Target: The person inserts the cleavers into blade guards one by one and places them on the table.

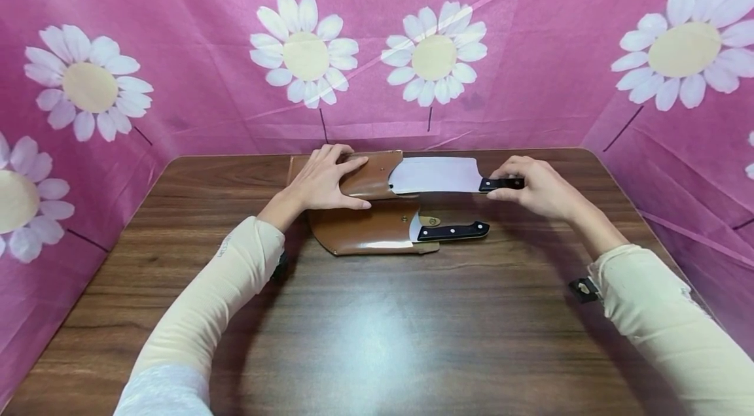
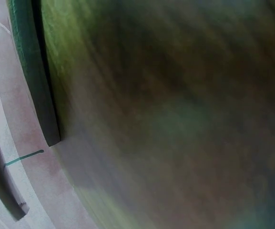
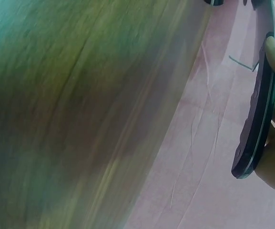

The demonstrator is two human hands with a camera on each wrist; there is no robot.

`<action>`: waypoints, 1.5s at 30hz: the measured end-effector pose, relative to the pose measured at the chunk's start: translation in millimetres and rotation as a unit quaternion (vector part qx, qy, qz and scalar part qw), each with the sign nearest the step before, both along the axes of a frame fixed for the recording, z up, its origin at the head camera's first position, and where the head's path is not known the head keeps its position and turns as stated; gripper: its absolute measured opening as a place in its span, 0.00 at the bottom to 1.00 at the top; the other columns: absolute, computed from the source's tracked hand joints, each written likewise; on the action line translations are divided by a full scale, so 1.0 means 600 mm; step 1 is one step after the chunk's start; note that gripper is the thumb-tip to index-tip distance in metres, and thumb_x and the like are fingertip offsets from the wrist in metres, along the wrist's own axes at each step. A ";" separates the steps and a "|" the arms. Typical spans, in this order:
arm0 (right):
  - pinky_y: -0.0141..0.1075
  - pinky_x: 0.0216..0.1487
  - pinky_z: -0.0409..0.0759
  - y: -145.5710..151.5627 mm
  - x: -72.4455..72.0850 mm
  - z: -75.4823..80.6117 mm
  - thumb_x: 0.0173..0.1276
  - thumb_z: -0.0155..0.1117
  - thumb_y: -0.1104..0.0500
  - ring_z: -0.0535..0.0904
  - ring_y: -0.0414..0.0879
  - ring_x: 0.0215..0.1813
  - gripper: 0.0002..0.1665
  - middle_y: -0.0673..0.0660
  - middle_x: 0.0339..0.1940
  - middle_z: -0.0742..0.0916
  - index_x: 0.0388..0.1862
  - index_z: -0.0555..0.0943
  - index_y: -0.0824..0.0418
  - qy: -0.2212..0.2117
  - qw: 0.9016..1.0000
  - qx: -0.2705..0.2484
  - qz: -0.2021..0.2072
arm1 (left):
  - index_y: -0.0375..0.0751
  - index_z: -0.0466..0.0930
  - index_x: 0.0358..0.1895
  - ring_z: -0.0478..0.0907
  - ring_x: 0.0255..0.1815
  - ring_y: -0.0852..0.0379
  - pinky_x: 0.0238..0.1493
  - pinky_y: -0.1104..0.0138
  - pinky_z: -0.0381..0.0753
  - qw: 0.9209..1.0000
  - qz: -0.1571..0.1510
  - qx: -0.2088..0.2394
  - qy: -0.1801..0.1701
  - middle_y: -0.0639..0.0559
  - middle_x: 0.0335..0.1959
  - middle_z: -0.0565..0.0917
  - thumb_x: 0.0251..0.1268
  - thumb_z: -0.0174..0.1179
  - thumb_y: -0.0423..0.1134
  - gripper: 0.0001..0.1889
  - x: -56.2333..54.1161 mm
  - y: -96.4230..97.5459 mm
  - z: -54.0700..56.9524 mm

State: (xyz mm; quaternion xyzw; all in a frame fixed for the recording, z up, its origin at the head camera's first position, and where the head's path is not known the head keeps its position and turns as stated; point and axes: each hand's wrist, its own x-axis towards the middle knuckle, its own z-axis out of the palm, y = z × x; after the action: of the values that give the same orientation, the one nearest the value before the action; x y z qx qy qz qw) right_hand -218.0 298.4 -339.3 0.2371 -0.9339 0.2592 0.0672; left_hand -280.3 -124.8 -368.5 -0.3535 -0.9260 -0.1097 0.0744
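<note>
My left hand (image 1: 324,177) grips a brown leather sheath (image 1: 377,175) near the table's back edge, thumb along its near side and the other fingers over its top and far side. With my right hand (image 1: 538,187) I pinch the black riveted handle of a cleaver (image 1: 438,174) between thumb and fingers. Its broad shiny blade points left, with the end covered by the sheath's curved mouth. In the right wrist view, the handle (image 3: 259,109) lies against my fingers. Just nearer, a second brown sheath (image 1: 365,231) holds another knife (image 1: 453,231), mostly hidden except for its black handle.
The dark wooden table (image 1: 377,331) spreads out in front of me, with a glare spot on it. Pink fabric (image 1: 377,118) with large daisies stands right behind the table and along both sides. The second sheath has a small snap tab (image 1: 432,221) beside the knife handle.
</note>
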 end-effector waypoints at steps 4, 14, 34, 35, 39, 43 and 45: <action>0.40 0.46 0.71 -0.008 0.002 0.003 0.61 0.78 0.58 0.79 0.47 0.44 0.13 0.51 0.40 0.87 0.44 0.88 0.59 -0.001 1.000 0.002 0.006 | 0.53 0.71 0.75 0.63 0.64 0.43 0.61 0.53 0.61 1.000 0.001 0.000 -0.001 0.45 0.68 0.67 0.46 0.64 0.78 0.53 0.001 0.000 -0.001; 0.46 0.46 0.72 -0.022 -0.001 -0.003 0.60 0.78 0.59 0.79 0.49 0.45 0.13 0.52 0.39 0.86 0.44 0.88 0.60 0.008 1.000 0.001 0.011 | 0.53 0.70 0.75 0.62 0.64 0.43 0.61 0.53 0.61 1.000 0.003 -0.005 -0.001 0.45 0.68 0.67 0.45 0.64 0.79 0.53 0.002 0.000 0.000; 0.49 0.47 0.73 -0.047 0.000 -0.006 0.61 0.78 0.59 0.80 0.51 0.46 0.14 0.53 0.40 0.87 0.45 0.89 0.61 0.000 1.000 0.009 0.013 | 0.53 0.71 0.75 0.63 0.62 0.43 0.63 0.52 0.60 1.000 -0.005 -0.012 0.011 0.45 0.67 0.67 0.46 0.63 0.79 0.52 0.000 0.003 -0.002; 0.49 0.47 0.73 -0.048 0.000 -0.006 0.61 0.78 0.59 0.80 0.51 0.46 0.14 0.53 0.40 0.87 0.45 0.89 0.61 0.001 1.000 0.010 0.012 | 0.53 0.71 0.75 0.63 0.63 0.43 0.63 0.52 0.60 1.000 -0.005 -0.013 0.013 0.45 0.67 0.67 0.46 0.63 0.79 0.52 0.000 0.003 -0.002; 0.50 0.48 0.73 -0.055 0.000 -0.007 0.61 0.78 0.58 0.80 0.52 0.46 0.15 0.54 0.41 0.86 0.46 0.89 0.61 0.001 1.000 0.014 0.011 | 0.53 0.71 0.75 0.63 0.63 0.43 0.63 0.52 0.60 1.000 -0.005 -0.014 0.011 0.44 0.67 0.67 0.46 0.62 0.79 0.53 -0.001 0.004 -0.002; 0.50 0.47 0.73 -0.062 0.000 -0.009 0.61 0.78 0.57 0.80 0.52 0.46 0.16 0.54 0.41 0.86 0.46 0.89 0.61 -0.002 1.000 0.018 0.009 | 0.53 0.71 0.75 0.63 0.62 0.43 0.63 0.52 0.60 1.000 -0.005 -0.016 0.007 0.44 0.67 0.66 0.46 0.62 0.79 0.53 -0.001 0.006 -0.003; 0.50 0.46 0.73 -0.064 0.000 -0.010 0.61 0.78 0.57 0.80 0.52 0.46 0.16 0.54 0.41 0.86 0.46 0.89 0.61 0.000 1.000 0.017 0.011 | 0.53 0.71 0.75 0.63 0.62 0.43 0.63 0.52 0.60 1.000 -0.005 -0.019 0.009 0.44 0.67 0.66 0.46 0.62 0.79 0.53 -0.001 0.007 -0.003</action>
State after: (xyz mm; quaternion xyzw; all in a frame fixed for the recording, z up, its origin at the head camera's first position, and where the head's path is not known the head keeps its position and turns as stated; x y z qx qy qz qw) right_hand -218.1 259.9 -345.4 0.2483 -0.9356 0.2434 0.0607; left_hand -280.9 -120.8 -370.2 -0.3603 -0.9255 -0.0897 0.0753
